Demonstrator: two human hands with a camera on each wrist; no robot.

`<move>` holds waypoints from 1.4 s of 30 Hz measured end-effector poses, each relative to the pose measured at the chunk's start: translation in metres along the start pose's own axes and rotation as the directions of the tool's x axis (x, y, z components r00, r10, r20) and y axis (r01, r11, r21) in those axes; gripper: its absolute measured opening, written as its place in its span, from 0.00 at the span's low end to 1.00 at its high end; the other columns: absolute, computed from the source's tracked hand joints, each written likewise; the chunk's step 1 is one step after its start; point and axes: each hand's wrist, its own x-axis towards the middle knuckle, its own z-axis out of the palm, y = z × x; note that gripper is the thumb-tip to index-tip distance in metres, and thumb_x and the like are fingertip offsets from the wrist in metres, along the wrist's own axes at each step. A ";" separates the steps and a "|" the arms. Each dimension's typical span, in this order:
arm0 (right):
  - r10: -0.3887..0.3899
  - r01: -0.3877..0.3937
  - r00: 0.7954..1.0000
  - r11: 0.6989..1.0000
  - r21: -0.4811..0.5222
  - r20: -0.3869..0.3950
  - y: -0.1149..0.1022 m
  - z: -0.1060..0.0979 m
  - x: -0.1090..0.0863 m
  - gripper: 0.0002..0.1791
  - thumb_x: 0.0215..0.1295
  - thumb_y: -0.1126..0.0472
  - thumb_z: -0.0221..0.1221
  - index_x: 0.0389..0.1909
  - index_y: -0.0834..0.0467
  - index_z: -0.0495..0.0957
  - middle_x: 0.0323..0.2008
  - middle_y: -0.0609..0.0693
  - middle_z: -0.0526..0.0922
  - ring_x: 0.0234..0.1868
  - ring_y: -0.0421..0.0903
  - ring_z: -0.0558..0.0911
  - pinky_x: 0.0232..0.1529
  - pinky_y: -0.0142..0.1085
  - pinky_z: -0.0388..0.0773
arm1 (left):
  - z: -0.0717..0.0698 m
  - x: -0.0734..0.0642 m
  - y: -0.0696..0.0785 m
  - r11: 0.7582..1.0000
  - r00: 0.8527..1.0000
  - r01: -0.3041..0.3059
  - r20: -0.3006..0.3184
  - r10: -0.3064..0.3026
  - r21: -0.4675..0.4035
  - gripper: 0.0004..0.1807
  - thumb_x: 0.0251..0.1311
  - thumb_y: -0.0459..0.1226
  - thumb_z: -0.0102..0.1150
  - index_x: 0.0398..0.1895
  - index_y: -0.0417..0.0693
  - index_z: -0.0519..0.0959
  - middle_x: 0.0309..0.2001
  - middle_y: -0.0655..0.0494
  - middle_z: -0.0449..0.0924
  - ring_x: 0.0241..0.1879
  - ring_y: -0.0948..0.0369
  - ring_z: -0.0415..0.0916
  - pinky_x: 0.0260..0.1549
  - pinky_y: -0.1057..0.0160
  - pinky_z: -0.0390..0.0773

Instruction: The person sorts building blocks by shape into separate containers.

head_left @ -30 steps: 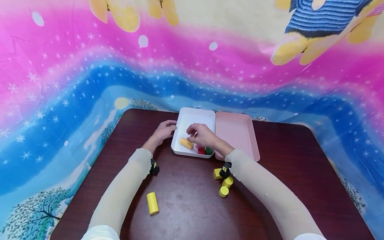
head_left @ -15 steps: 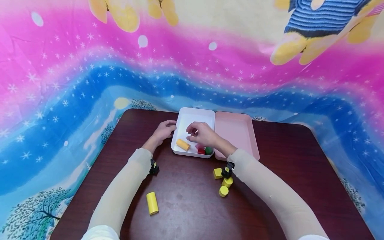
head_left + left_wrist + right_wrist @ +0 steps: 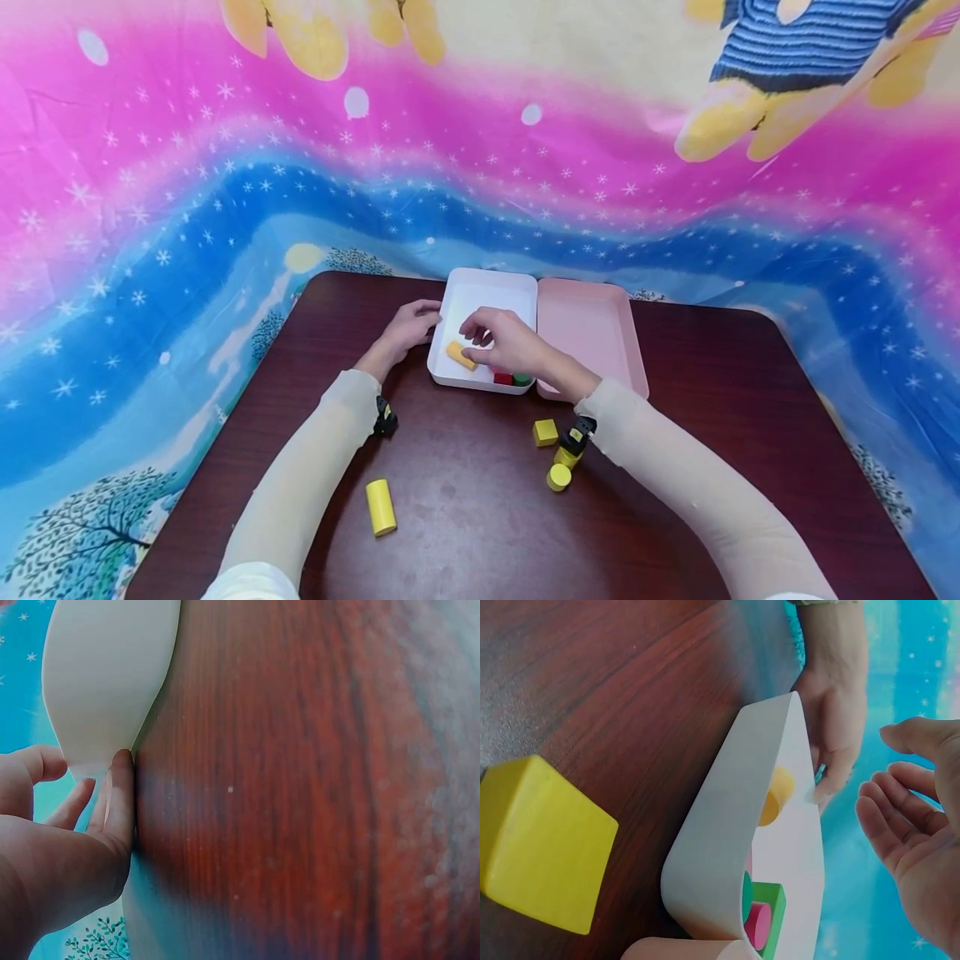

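My left hand (image 3: 413, 327) rests against the left side of the white tray (image 3: 491, 287), its fingers extended along the tray's wall (image 3: 112, 675). Over the tray hovers my right hand (image 3: 506, 340), fingers loosely bent and nothing between them in the right wrist view. Below its thumb, in the head view, an orange-yellow cylinder (image 3: 459, 354) lies on the tray floor. In the tray's near right corner sit a red block (image 3: 502, 378) and a green piece (image 3: 521, 379), partly hidden by the right hand. The right wrist view also shows a pink cylinder (image 3: 758, 925) there.
A pink tray (image 3: 588, 333) stands against the white tray's right side. Nearer on the dark wooden table (image 3: 465, 517) are a yellow cube (image 3: 545, 432) and two short yellow cylinders, one (image 3: 558, 477) in front. A longer yellow cylinder (image 3: 381, 507) lies front left.
The orange-yellow cylinder has rolled left, then shifted slightly back. My right hand has drifted a little left, and its forearm has swung right. The left hand has stayed put.
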 end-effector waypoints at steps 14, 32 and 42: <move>-0.123 0.123 0.992 0.992 -0.010 -0.003 -0.024 0.003 -0.021 0.15 0.66 0.62 0.73 0.51 0.59 0.84 0.46 0.56 0.86 0.45 0.49 0.85 0.48 0.43 0.87 | -0.002 -0.001 0.000 1.000 1.000 0.005 0.004 -0.005 -0.003 0.26 0.80 0.40 0.53 0.77 0.45 0.70 0.70 0.42 0.74 0.65 0.49 0.77 0.65 0.48 0.79; -0.099 0.097 0.995 0.994 0.052 0.030 -0.035 0.029 -0.041 0.19 0.68 0.59 0.72 0.56 0.61 0.82 0.51 0.54 0.84 0.51 0.49 0.85 0.55 0.39 0.84 | -0.001 -0.003 0.000 1.000 1.000 0.006 0.008 -0.006 -0.012 0.25 0.80 0.39 0.53 0.76 0.44 0.70 0.70 0.42 0.74 0.67 0.48 0.76 0.65 0.47 0.79; -0.135 0.132 0.989 0.990 0.048 0.053 -0.050 0.041 -0.048 0.20 0.68 0.57 0.72 0.57 0.58 0.81 0.52 0.52 0.84 0.52 0.50 0.85 0.56 0.43 0.85 | -0.002 -0.004 0.001 1.000 1.000 0.011 0.013 -0.011 -0.005 0.25 0.80 0.39 0.54 0.76 0.45 0.71 0.70 0.43 0.74 0.66 0.48 0.76 0.65 0.48 0.79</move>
